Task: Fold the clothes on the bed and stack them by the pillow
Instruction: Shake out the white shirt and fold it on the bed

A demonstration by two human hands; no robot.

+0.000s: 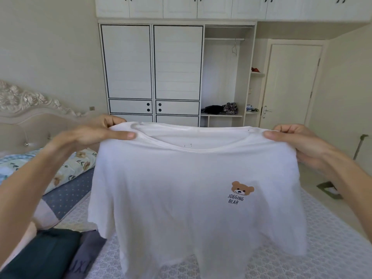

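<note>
Over the bed (pixel 231 264), both hands pinch the shirt (pixel 181 188) shoulders: left hand (pixel 96 133), right hand (pixel 298 141); best lay it flat, print down.

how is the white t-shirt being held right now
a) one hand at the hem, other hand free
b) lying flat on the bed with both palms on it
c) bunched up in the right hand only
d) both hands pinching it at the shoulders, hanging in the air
d: the left hand and the right hand each pinch a shoulder of the white t-shirt, which hangs spread out above the bed.
</note>
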